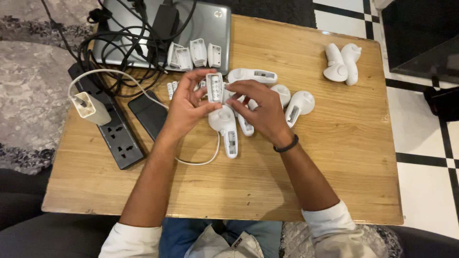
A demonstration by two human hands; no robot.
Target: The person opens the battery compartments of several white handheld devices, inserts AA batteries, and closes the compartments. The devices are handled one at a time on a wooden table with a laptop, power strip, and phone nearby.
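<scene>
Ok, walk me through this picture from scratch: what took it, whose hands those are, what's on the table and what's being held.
There is no machine here. The single picture comes from a camera worn on a person's head, looking down at their own two bare hands over a wooden table.

The left hand holds up a small white battery holder, and the right hand, with a dark band at the wrist, touches it from the other side.

Under and around the hands lie several white plastic handheld devices, some with open compartments. Two more sit apart near the far right corner. At the far left is a closed grey laptop with tangled black cables and three white covers on it. Left of the hands are a black power strip with a white charger plugged in, and a black phone.
</scene>
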